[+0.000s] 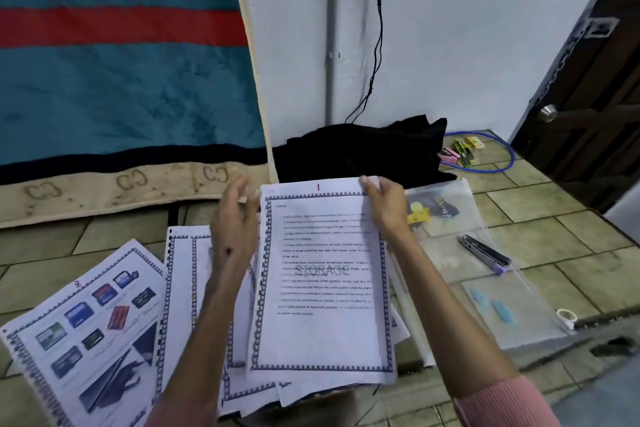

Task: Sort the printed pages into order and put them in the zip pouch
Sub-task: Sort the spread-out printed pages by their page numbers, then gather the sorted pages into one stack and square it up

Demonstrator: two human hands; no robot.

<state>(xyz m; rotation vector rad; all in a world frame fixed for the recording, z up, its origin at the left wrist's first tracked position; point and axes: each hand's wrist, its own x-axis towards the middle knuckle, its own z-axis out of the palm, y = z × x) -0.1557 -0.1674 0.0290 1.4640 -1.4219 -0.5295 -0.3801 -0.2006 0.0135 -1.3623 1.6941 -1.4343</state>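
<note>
**Sorting in progress: page 1 on top, pouch waiting at 3 o'clock**

Right hand (382, 204) pinches the top edge of the page marked 1 (322, 281), thumb over the front, other fingers hidden behind. Gripping at the 12 o'clock edge keeps the sheet flat and the red number readable, likely so it fronts the stack.

Left hand (233, 218) sits at 9 o'clock of that sheet, fingers loosely spread, gripping nothing I can see. It's motion-blurred; can't tell if it touches the page edge. Probably squaring or steadying.

Unsorted pages (194, 288) lie fanned under and to 9 o'clock; the picture page marked 8 (86, 322) is out at 8 o'clock. The spread keeps the numbers visible for picking.

Zip pouch (485, 288) lies flat on the tiled floor (571, 246) at 3 o'clock, just beside the stack, a pen (485, 253) on top. Pen needs moving before loading, I'd say.
</note>
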